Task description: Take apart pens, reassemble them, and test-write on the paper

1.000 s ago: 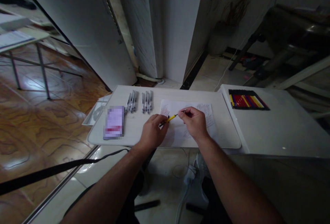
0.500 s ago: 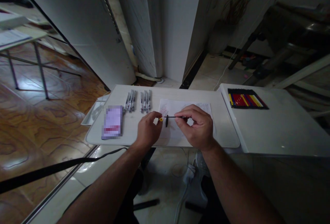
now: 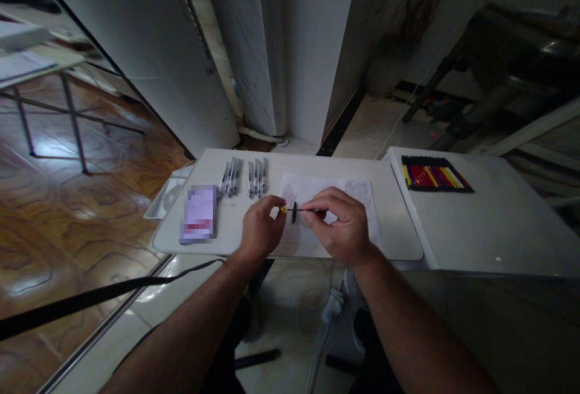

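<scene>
Pinched between thumb and fingers, a small yellow piece (image 3: 283,209) shows at the tip of my left hand (image 3: 263,228); most of it is hidden. My right hand (image 3: 342,222) grips a thin dark rod (image 3: 296,209) that looks like a pen refill. The rod lies level, its left end at the yellow piece. Under the rod, a short black pen cap (image 3: 294,216) rests on a white sheet of paper (image 3: 326,182). Coloured scribbles mark the sheet, which my right hand partly covers.
Two groups of clear pens (image 3: 231,176) lie on the white table (image 3: 222,225) at the back left. A purple packet (image 3: 199,213), blurred out, is at the left. On the adjoining white surface (image 3: 489,225) sits a black case of coloured pens (image 3: 435,175).
My right hand has moved slightly left, closer to my left hand, and less of the dark rod shows between them. My left hand has hardly moved.
</scene>
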The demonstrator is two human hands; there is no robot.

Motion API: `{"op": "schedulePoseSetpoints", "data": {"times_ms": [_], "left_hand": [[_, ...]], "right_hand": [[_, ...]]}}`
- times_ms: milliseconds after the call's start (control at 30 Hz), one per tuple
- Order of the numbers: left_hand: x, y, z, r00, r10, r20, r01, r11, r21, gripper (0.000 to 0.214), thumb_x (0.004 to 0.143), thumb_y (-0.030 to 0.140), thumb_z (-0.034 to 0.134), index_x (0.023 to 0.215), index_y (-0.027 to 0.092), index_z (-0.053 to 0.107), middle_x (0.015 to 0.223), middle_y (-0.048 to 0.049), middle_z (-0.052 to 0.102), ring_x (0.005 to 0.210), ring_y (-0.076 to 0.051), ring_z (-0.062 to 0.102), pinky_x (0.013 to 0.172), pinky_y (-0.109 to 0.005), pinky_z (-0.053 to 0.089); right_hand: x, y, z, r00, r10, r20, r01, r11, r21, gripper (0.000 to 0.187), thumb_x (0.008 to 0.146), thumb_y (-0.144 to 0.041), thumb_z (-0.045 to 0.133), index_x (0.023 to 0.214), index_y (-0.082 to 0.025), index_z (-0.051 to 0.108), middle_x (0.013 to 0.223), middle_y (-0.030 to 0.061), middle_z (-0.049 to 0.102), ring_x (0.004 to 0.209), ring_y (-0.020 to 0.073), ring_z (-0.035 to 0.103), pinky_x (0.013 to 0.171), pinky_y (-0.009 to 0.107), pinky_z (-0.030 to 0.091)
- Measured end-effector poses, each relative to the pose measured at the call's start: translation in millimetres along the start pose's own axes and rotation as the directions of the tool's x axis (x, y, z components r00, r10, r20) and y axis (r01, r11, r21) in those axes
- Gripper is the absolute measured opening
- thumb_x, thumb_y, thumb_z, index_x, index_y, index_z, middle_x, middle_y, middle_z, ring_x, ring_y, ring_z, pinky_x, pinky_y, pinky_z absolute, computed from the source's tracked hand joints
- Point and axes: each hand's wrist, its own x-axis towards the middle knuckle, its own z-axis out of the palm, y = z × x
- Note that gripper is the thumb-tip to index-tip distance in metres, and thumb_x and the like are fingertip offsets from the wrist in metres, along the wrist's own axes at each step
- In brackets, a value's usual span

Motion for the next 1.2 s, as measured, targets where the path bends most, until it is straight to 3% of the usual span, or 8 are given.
{"op": "schedulePoseSetpoints", "data": {"times_ms": [200,467,867,1200], "left_hand": [[1.0,2.6,-1.3,0.997,0.071,-0.016,-0.071,0.997,0.024,0.01,0.077,0.012,0.058,0.081,0.02,0.063,0.083,-0.0043,0.069,0.084,-0.022,0.063,0.079,-0.034,0.049],[-0.6,4.2,-2.2,0.994,0.105,-0.019,-0.105,0.994,0.015,0.007,0.079,0.015,0.06,0.082,0.02,0.064,0.084,-0.005,0.067,0.085,-0.022,0.059,0.079,-0.035,0.048],[-2.1,5.3,-1.5,0.993,0.119,0.012,-0.118,0.993,-0.02,0.009,0.083,0.017,0.061,0.087,0.018,0.068,0.084,-0.0059,0.068,0.084,-0.021,0.059,0.077,-0.034,0.047],[-3.0,4.8,0.8,0.99,0.141,0.025,-0.14,0.989,-0.056,0.011,0.085,0.017,0.058,0.089,0.018,0.068,0.085,-0.0061,0.069,0.084,-0.021,0.059,0.076,-0.034,0.047]], "right_hand": [[-2.7,8.9,4.7,1.0,-0.022,-0.021,0.021,0.998,-0.06,0.013,0.084,-0.017,0.06,0.087,-0.024,0.071,0.08,0.0032,0.066,0.076,0.016,0.062,0.068,0.031,0.051],[-5.2,27.1,10.7,0.991,0.117,-0.069,-0.123,0.988,-0.093,0.009,0.082,-0.018,0.062,0.081,-0.022,0.07,0.076,0.0024,0.065,0.071,0.0156,0.06,0.066,0.03,0.05],[-8.9,46.5,15.8,0.935,0.336,-0.115,-0.327,0.94,0.093,0.005,0.077,-0.022,0.068,0.077,-0.02,0.072,0.077,0.0018,0.07,0.069,0.0142,0.063,0.063,0.026,0.049],[-8.3,47.4,15.7,0.915,0.39,-0.109,-0.373,0.916,0.145,0.006,0.075,-0.024,0.069,0.077,-0.02,0.073,0.075,0.0018,0.07,0.066,0.0139,0.062,0.062,0.026,0.048]]}}
